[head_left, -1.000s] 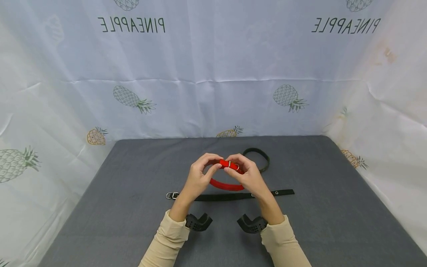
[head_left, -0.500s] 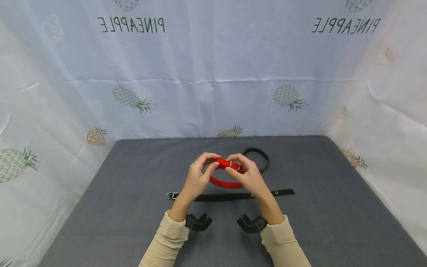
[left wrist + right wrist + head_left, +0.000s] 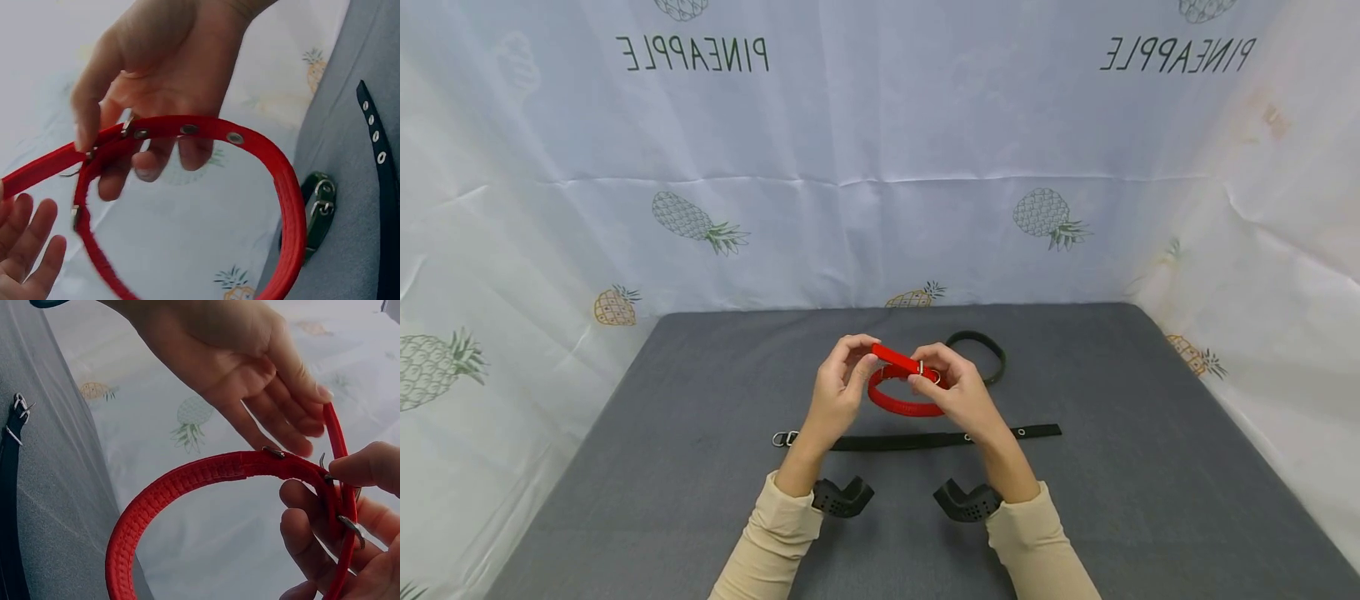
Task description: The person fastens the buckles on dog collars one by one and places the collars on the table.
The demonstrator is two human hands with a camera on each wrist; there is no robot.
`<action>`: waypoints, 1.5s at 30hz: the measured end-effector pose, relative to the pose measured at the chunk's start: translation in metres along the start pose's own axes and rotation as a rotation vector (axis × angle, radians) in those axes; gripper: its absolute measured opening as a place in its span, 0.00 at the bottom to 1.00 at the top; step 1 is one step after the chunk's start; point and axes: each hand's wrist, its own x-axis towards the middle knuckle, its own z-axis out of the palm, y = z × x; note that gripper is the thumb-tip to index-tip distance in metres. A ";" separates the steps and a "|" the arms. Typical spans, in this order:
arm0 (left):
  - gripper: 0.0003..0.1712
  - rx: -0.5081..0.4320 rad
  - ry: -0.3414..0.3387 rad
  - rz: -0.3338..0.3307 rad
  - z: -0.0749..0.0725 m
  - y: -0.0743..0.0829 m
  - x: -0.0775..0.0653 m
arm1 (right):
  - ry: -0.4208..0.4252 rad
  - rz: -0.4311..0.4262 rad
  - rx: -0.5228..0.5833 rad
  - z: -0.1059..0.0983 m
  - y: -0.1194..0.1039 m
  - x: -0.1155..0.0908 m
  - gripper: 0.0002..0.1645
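Note:
A red collar (image 3: pixel 904 407), held up above the table, curves into a loop with its strap threaded through a metal buckle (image 3: pixel 351 531). My left hand (image 3: pixel 837 387) pinches the strap's free end between thumb and fingers. At the buckle, my right hand (image 3: pixel 961 390) grips the collar, thumb on one side and fingers on the other. Metal eyelets (image 3: pixel 189 129) show along the strap in the left wrist view. Behind my right hand lies a dark green collar (image 3: pixel 1002 360), buckled into a ring. A black collar (image 3: pixel 887 442) is stretched out flat below both hands, partly hidden by the forearms.
The grey cloth-covered table (image 3: pixel 685 467) ends at a hanging white curtain (image 3: pixel 850 125) printed with pineapples. More curtain hangs along both sides. Black camera mounts (image 3: pixel 844 497) sit on the wrists, close over the table.
My left hand has moved left and slightly up, drawing a longer length of red strap out through the buckle. My right hand has stayed nearly in place, holding the buckle end.

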 end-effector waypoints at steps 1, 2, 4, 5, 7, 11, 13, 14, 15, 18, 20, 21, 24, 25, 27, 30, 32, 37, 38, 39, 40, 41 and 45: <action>0.14 -0.004 0.014 -0.002 -0.001 0.000 0.000 | 0.000 0.003 0.002 0.000 0.000 0.000 0.13; 0.14 -0.009 0.026 -0.005 -0.002 0.000 0.000 | 0.000 0.005 0.004 -0.001 0.000 0.000 0.13; 0.14 -0.020 0.041 -0.013 -0.003 0.000 0.000 | -0.002 0.008 0.008 -0.001 0.000 0.000 0.13; 0.14 -0.022 0.046 -0.020 -0.003 0.001 0.000 | -0.005 0.008 0.011 -0.001 0.000 0.000 0.13; 0.15 -0.033 0.050 -0.037 -0.003 0.001 0.000 | -0.008 0.004 0.013 0.000 0.000 0.000 0.13; 0.16 -0.071 0.040 -0.043 -0.004 0.001 0.000 | -0.013 -0.005 0.002 0.000 0.001 0.000 0.11; 0.16 -0.105 0.028 -0.044 -0.004 0.000 0.000 | -0.014 -0.010 0.001 0.000 0.001 0.000 0.10; 0.17 -0.121 0.020 -0.046 -0.005 0.000 0.001 | -0.015 -0.014 0.006 0.000 0.001 0.000 0.10; 0.18 -0.128 0.012 -0.053 -0.005 0.000 0.001 | -0.014 -0.015 0.015 0.000 0.001 0.000 0.10; 0.19 -0.123 -0.028 -0.104 -0.006 -0.002 0.001 | -0.018 -0.021 0.040 -0.002 0.001 0.000 0.10; 0.19 -0.103 -0.073 -0.157 -0.005 -0.003 0.001 | -0.024 -0.018 0.053 -0.003 0.001 0.000 0.11; 0.18 -0.085 -0.097 -0.188 -0.004 -0.004 0.001 | -0.027 -0.016 0.059 -0.003 0.001 0.000 0.11; 0.16 -0.067 -0.170 -0.256 -0.001 -0.005 0.000 | -0.042 -0.010 0.075 -0.003 0.000 0.000 0.13; 0.15 -0.063 -0.188 -0.267 0.000 -0.006 -0.001 | -0.047 -0.011 0.076 -0.003 0.000 0.000 0.13; 0.14 -0.064 -0.212 -0.281 0.002 -0.007 -0.002 | -0.055 -0.021 0.077 -0.002 0.000 0.000 0.14; 0.13 -0.087 -0.225 -0.293 0.003 -0.009 -0.003 | -0.059 -0.041 0.070 0.000 0.000 0.000 0.15; 0.13 -0.097 -0.221 -0.304 0.003 -0.010 -0.004 | -0.058 -0.050 0.066 0.001 0.001 0.001 0.15; 0.12 -0.118 -0.198 -0.326 0.006 -0.010 -0.005 | -0.055 -0.049 0.073 0.003 0.002 0.001 0.16; 0.12 -0.123 -0.194 -0.329 0.006 -0.010 -0.005 | -0.054 -0.047 0.076 0.004 0.002 0.001 0.16; 0.11 -0.126 -0.189 -0.330 0.007 -0.009 -0.005 | -0.053 -0.044 0.080 0.004 0.002 0.000 0.16; 0.11 -0.132 -0.184 -0.332 0.007 -0.008 -0.005 | -0.052 -0.042 0.083 0.004 0.002 0.000 0.16; 0.11 -0.136 -0.181 -0.331 0.007 -0.008 -0.005 | -0.050 -0.038 0.087 0.004 0.002 0.000 0.16; 0.10 -0.150 -0.169 -0.323 0.008 -0.007 -0.005 | -0.050 -0.019 0.106 0.006 0.003 0.000 0.16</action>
